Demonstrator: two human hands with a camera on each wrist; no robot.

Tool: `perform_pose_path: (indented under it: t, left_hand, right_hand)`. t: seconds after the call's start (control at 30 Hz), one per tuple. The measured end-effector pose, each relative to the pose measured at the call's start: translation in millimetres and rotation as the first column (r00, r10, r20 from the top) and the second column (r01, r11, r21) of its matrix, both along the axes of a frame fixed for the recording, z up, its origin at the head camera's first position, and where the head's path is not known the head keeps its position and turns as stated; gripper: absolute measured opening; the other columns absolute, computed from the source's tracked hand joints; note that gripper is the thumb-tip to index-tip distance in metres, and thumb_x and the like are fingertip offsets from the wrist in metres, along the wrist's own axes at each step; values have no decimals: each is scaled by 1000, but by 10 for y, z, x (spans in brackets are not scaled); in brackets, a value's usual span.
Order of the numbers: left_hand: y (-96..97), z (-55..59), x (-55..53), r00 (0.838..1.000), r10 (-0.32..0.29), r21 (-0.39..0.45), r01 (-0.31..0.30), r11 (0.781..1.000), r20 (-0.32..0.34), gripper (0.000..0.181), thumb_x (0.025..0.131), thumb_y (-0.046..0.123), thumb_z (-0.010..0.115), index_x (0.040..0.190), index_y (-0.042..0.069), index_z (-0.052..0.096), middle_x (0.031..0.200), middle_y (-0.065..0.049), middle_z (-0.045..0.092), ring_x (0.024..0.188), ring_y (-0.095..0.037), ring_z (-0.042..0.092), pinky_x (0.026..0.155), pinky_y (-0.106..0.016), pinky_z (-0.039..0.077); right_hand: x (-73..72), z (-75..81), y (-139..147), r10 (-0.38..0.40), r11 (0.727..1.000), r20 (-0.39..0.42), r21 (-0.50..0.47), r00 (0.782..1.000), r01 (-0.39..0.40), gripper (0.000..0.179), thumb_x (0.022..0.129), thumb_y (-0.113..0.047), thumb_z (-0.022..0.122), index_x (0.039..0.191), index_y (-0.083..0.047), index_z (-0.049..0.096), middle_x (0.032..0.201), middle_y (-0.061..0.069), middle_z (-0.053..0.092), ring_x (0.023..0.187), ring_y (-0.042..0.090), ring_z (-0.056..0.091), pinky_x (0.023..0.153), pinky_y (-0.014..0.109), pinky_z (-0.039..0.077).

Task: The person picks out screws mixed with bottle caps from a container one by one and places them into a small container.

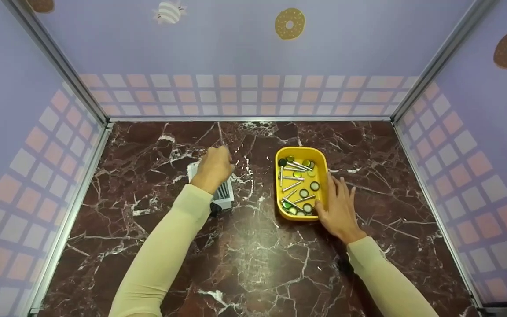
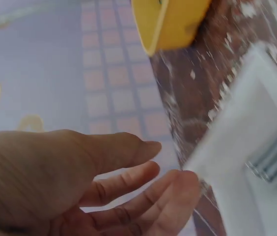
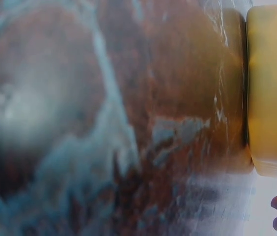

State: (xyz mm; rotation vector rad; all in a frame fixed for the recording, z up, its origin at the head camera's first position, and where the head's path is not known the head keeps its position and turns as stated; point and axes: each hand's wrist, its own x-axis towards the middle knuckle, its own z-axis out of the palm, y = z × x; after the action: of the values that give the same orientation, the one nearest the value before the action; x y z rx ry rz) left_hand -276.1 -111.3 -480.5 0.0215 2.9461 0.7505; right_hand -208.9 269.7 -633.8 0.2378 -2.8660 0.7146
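The left hand point(image 1: 214, 166) is over the white box point(image 1: 226, 204), left of the desk's point(image 1: 253, 264) middle, thumb and fingertips apart, nothing between them. Metal rods point(image 1: 223, 192) lie inside. The right hand point(image 1: 338, 211) rests straight fingers along the right edge of the yellow tray point(image 1: 301, 150), which sits nearer the desk's far edge, containing more rods and round caps point(image 1: 314, 186).

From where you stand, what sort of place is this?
Probably a booth-like workspace: patterned purple panels stand on three sides of a dark, marble-patterned surface, and a yellow tray sits within reach.
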Motion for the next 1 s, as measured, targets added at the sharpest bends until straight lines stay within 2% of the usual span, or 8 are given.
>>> perform_pose_path:
  t: [0.1,0.23,0.4,0.6,0.73,0.9,1.0]
  left_hand:
    - [191,48,16,998,-50,-16,49,999,-36,16,104,12,81,117,3,82,125,-22,85,113,-46,83,97,-59,68]
    - [433,66,38,991,-126,-35,124,992,-54,20,105,14,82,123,5,82,128,-19,85,112,-45,83,96,-57,69]
    - [746,10,68,964,-259,-76,254,964,-67,21,105,15,84,124,7,82,129,-19,84,112,-42,83,94,-55,71]
    - [1149,-82,123,905,-425,-81,422,903,-27,26,104,10,83,130,7,83,130,-15,84,115,-36,82,95,-49,71]
    - [1415,-140,151,860,-511,-140,506,851,0,25,102,10,85,128,10,84,130,-12,85,118,-33,83,98,-48,71]
    - [1701,-232,158,816,-576,-226,572,789,53,13,99,8,87,111,10,87,116,-7,88,104,-26,83,92,-41,70]
    - [1835,-294,155,798,-590,-249,599,761,118,8,97,10,91,102,9,84,109,-5,87,92,-21,75,89,-40,69]
  right_hand:
    - [-10,-8,6,0,1000,2,-10,1000,0,93,106,-34,64,185,-7,24,177,35,44,176,60,26,139,88,10]
    - [-20,-18,2,3,1000,13,-26,1000,-2,94,106,-33,65,186,-9,22,178,34,42,176,60,26,140,87,9]
    - [-13,-22,-5,4,999,10,-39,1000,-4,94,106,-32,66,186,-8,23,178,35,42,175,61,26,140,87,8]
    - [-3,-28,1,1,999,-3,-36,1000,-1,93,106,-33,65,185,-8,24,178,36,43,175,61,27,139,87,10]
    - [-1,-30,-5,-3,999,-22,-34,1000,2,92,105,-33,66,184,-7,27,175,35,45,174,61,29,138,88,12]
    - [9,-19,-8,2,999,-27,-32,1000,-3,91,105,-34,65,183,-6,29,177,34,45,174,61,30,137,89,13]
    - [11,-22,0,4,999,-26,-33,1000,-5,90,105,-34,64,183,-6,30,177,33,45,174,61,30,137,90,13]
